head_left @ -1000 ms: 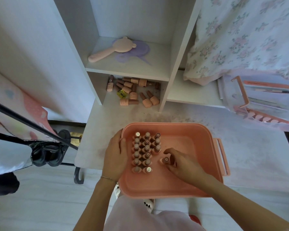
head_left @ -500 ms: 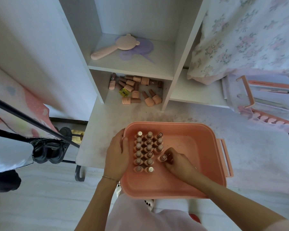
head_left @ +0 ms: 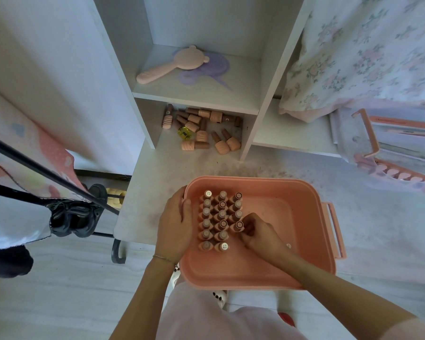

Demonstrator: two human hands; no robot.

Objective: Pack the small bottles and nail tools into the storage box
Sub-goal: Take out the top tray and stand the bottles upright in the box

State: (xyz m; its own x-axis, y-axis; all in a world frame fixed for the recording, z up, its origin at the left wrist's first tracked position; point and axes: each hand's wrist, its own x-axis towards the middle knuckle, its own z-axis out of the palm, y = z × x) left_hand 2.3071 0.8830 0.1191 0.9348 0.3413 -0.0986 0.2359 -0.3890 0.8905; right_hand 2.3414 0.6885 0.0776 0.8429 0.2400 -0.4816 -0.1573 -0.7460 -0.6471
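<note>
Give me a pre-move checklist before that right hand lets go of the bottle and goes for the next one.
1. Bottle in right hand seated upright in the third column: ok, the held bottle stands fourth in line.
2. Storage box steadied: ok, left hand rests on its left rim.
3. Standing bottles undisturbed: ok, rows upright and tight.
4. Free space in the box for more: ok, the right half is bare.
5. Loose bottles left to fetch: ok, a pile lies in the lower shelf cubby.
6. Fingers clear of neighbouring caps: cannot tell, they hide the gap.
</note>
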